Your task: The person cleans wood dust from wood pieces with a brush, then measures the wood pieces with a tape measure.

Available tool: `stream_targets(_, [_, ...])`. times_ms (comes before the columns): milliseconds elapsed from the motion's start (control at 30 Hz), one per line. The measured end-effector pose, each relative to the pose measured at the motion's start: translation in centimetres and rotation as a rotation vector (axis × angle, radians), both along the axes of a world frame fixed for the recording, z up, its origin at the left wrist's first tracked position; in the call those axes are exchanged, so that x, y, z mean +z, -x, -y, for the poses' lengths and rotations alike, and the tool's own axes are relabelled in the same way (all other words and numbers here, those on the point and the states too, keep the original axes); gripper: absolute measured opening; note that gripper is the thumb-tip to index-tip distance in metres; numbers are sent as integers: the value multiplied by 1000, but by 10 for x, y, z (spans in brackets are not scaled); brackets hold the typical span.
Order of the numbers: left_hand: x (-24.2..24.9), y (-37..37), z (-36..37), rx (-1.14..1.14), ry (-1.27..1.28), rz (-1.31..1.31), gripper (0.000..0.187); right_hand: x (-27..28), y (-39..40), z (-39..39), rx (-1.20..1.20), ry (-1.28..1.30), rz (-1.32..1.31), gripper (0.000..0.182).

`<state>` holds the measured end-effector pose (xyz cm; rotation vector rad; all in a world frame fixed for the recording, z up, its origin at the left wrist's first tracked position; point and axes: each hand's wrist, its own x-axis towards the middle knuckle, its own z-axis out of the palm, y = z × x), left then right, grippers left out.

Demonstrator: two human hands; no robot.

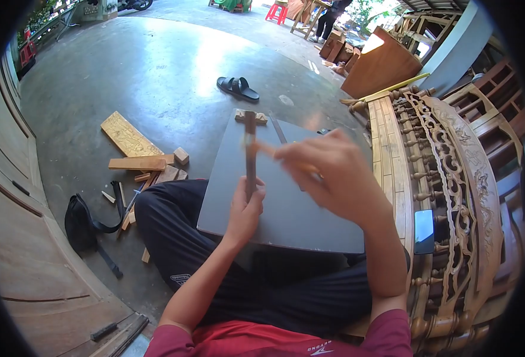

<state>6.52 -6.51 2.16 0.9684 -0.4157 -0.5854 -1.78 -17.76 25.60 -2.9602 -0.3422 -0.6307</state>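
My left hand (248,205) is closed round the lower end of a narrow dark strip (250,160), which stands out lengthwise over the grey board (286,196). The strip's far end lies by a small carved wooden piece (260,119) at the board's far edge. To the right, my right hand (328,169), blurred by motion, is closed on a thin wooden stick (266,149). The stick's tip meets the strip's middle and is smeared. Another thin dark strip (279,130) lies on the board.
Wood pieces (137,163) and a black bag (84,223) lie on the floor at left. A sandal (237,88) is beyond the board. Carved wooden furniture (453,172) and a phone (423,231) are at right. A person (327,22) stands far off.
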Motion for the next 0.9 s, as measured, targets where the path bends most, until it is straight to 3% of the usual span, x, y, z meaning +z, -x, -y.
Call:
stream_targets(133, [11,2,-4,7,-73,86,20,3,-7,19,-179,236,322,17])
stream_targets(267, [8,13,6,111,-69,28,29,8,3,15,-135,110,275,21])
stream_targets(367, [-1,14,11,164,-64,135,29,8,10,19,-72,75,218,21])
stream_targets(467, [6,8,3,198,-238,375,30,10,19,21,-101,30,185,21])
stream_targets(667, [46,-2,-20,151,-254,310,29,8,45,40,-183,-120,128,21])
stream_targets(767, [56,-9,-24,190,-183,323,28,0,52,47,-159,-328,41,21])
stream_targets(900, [74,0,-27,295,-172,256,27,2,61,34,-119,-417,-15,20])
